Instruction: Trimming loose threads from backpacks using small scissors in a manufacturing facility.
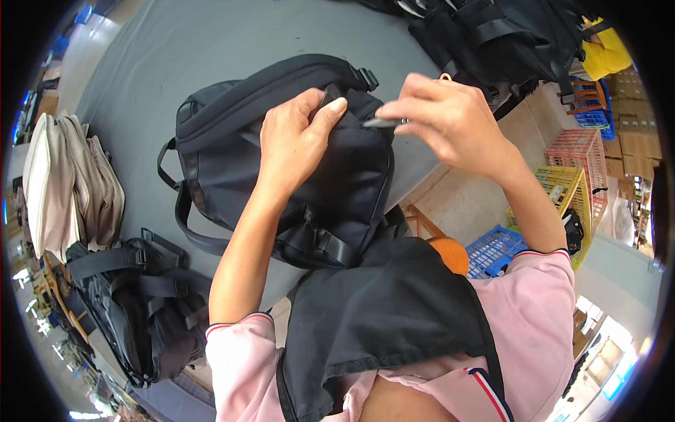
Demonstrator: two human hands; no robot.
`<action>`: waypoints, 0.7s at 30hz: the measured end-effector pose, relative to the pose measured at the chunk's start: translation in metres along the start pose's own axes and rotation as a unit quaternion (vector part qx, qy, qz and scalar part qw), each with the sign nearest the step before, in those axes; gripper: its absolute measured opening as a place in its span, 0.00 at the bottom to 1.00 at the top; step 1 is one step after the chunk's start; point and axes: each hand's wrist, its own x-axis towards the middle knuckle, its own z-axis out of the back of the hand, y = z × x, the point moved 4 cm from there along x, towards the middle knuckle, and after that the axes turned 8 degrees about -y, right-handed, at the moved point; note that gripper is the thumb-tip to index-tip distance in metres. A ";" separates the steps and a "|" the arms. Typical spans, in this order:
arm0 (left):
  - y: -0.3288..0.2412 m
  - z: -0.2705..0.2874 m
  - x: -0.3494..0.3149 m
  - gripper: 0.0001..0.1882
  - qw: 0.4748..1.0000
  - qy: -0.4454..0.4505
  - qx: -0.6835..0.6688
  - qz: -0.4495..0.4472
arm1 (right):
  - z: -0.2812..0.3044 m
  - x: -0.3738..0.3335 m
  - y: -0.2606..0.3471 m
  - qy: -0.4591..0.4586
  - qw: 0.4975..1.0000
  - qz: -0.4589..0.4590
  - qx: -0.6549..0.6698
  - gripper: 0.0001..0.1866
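A black backpack (281, 169) lies on the grey table in front of me, its padded shoulder strap (274, 88) across the far side. My left hand (294, 137) is closed, pinching a black strap end (333, 93) between thumb and fingers near the bag's far right corner. Just right of it, my right hand (453, 123) is wrapped round small scissors. Their metal blades (380, 123) point left toward the backpack's edge, and an orange finger loop (445, 77) shows above the knuckles. The rest of the scissors is hidden in the hand.
More black bags (492, 42) are piled at the far right of the table (211, 35). Beige bags (70, 183) stand on the left, with another black bag (148, 302) nearer me. Red (580, 151), yellow (562, 186) and blue crates (496, 250) are on the right.
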 end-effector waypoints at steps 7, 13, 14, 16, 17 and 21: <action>-0.004 -0.001 0.016 0.11 0.979 -0.048 -0.045 -0.195 | -0.070 -0.015 -0.023 -0.014 0.740 -0.369 0.562 0.23; 0.021 -0.007 0.024 0.12 0.976 -0.175 0.123 -0.040 | -0.130 -0.008 0.022 -0.230 0.598 -0.420 0.643 0.21; 0.025 0.000 0.026 0.12 0.977 -0.158 0.144 -0.008 | -0.139 -0.006 0.035 -0.238 0.625 -0.409 0.621 0.20; 0.023 0.012 0.013 0.13 0.973 -0.180 0.142 -0.013 | -0.153 -0.014 0.053 -0.236 0.672 -0.403 0.575 0.19; 0.025 0.019 0.000 0.13 0.974 -0.188 0.124 -0.007 | -0.159 -0.022 0.066 -0.219 0.690 -0.410 0.554 0.19; 0.066 0.038 -0.072 0.13 0.938 -0.214 -0.226 0.153 | -0.158 -0.051 0.103 -0.136 0.698 -0.371 0.597 0.19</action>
